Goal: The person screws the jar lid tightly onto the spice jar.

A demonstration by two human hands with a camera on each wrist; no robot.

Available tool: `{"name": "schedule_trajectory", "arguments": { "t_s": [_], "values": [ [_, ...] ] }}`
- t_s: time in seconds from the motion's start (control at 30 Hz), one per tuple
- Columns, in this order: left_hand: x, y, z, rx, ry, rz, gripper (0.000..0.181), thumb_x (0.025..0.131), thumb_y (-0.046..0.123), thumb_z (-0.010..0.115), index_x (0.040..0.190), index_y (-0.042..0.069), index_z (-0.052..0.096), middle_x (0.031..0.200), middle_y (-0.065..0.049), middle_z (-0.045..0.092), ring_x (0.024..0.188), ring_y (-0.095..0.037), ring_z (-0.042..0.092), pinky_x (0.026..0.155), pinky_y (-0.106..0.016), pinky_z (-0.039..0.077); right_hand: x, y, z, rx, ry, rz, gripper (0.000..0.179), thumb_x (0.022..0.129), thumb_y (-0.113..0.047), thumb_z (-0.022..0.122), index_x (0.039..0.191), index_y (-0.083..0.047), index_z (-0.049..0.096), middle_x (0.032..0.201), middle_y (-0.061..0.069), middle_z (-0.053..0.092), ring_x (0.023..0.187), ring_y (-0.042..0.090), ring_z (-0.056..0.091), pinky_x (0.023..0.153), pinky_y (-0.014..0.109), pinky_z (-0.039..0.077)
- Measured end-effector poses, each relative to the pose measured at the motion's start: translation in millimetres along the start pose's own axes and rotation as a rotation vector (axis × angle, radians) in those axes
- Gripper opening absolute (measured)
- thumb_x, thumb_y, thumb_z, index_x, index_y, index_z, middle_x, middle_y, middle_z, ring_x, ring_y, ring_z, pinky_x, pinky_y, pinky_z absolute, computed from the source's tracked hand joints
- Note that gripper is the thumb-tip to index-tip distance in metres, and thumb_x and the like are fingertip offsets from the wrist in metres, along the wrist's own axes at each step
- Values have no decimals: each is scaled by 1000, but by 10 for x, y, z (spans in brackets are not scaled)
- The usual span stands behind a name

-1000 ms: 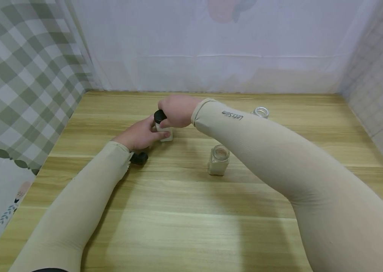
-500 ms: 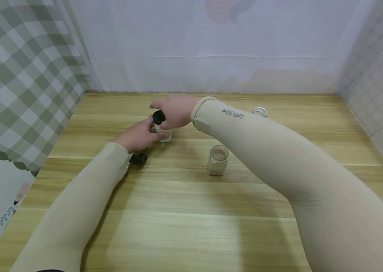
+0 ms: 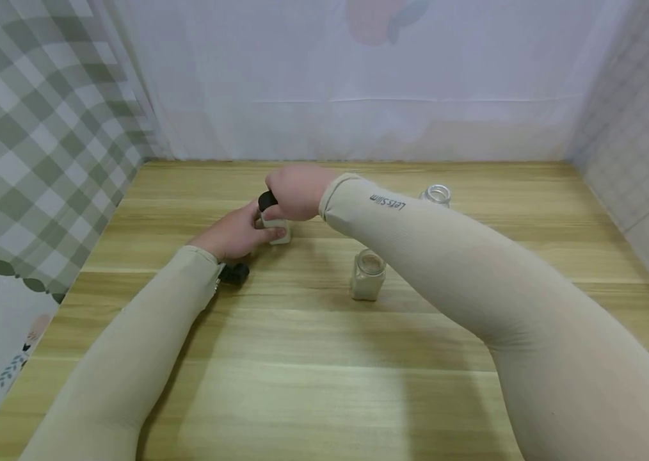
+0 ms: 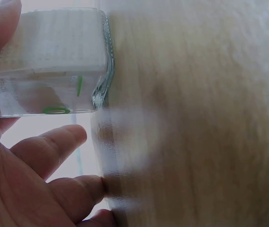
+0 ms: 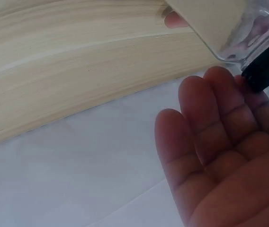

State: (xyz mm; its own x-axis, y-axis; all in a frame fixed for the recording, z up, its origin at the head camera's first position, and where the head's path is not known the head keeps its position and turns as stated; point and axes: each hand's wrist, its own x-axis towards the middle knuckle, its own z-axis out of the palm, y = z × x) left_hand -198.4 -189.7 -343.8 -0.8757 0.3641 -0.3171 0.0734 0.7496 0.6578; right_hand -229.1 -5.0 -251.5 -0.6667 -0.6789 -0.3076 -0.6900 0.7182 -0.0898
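Note:
Near the far left of the table, my left hand [image 3: 235, 234] grips a square glass jar [image 3: 280, 235] with pale contents. A black lid [image 3: 267, 201] sits at the jar's top, and my right hand [image 3: 299, 191] pinches it from above. Seen from the left wrist, the jar [image 4: 54, 61] shows a clear base and green marks, with the lower fingers [image 4: 54, 146] apart from it. In the right wrist view the lid [image 5: 267, 64] lies by the index finger, while the other fingers [image 5: 174, 137] are loosely bent. Whether the lid is tight cannot be told.
A lidless square jar [image 3: 367, 278] with pale contents stands mid-table. Another open jar [image 3: 436, 194] stands farther back, partly behind my right forearm. Beside my left wrist is a small black object [image 3: 235, 274]. A white curtain [image 3: 324, 128] hangs along the table's back edge.
Half a second ago the right index finger reached out past the lid; now it is curled back at the lid. The left hand and the jar have stayed in place.

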Motion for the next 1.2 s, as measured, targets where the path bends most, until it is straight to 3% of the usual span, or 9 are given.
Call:
{"name": "schedule_trajectory", "arguments": {
  "t_s": [0.17, 0.33, 0.77, 1.03, 1.2],
  "values": [
    [0, 2, -12, 25, -3, 14, 81, 102, 59, 63, 167, 40, 20, 174, -6, 29, 158, -39, 32, 123, -64, 32, -7, 8, -26, 28, 1, -60, 51, 104, -39, 63, 143, -6, 55, 127, 8, 66, 105, 21, 62, 95, 35, 51],
    [5, -3, -15, 26, -1, 17, 77, 103, 57, 62, 167, 37, 24, 173, -9, 31, 157, -40, 33, 122, -64, 32, 6, 0, -22, 25, -15, -82, 28, 106, -26, 63, 129, -10, 63, 120, 5, 66, 103, 21, 60, 96, 37, 49],
    [16, -11, -12, 10, 17, 22, 75, 102, 55, 65, 165, 41, 26, 172, -7, 33, 156, -39, 35, 121, -63, 34, 2, -23, -17, 22, -18, -48, 31, 107, -31, 63, 127, -8, 61, 118, 5, 65, 103, 20, 59, 94, 35, 50],
    [15, -40, -11, 3, 18, 15, 75, 100, 59, 65, 163, 41, 29, 168, -5, 38, 151, -35, 42, 119, -61, 37, 19, -19, -3, 25, -12, -28, 36, 107, -40, 62, 121, -7, 60, 110, 5, 64, 93, 19, 57, 83, 32, 47],
    [16, -76, 7, -1, 13, 6, 75, 101, 58, 65, 164, 41, 29, 169, -3, 37, 154, -34, 39, 120, -62, 36, 23, -10, 18, 32, -15, -46, 51, 106, -39, 63, 144, -7, 54, 131, 9, 65, 110, 20, 62, 97, 34, 50]
  ]
}}
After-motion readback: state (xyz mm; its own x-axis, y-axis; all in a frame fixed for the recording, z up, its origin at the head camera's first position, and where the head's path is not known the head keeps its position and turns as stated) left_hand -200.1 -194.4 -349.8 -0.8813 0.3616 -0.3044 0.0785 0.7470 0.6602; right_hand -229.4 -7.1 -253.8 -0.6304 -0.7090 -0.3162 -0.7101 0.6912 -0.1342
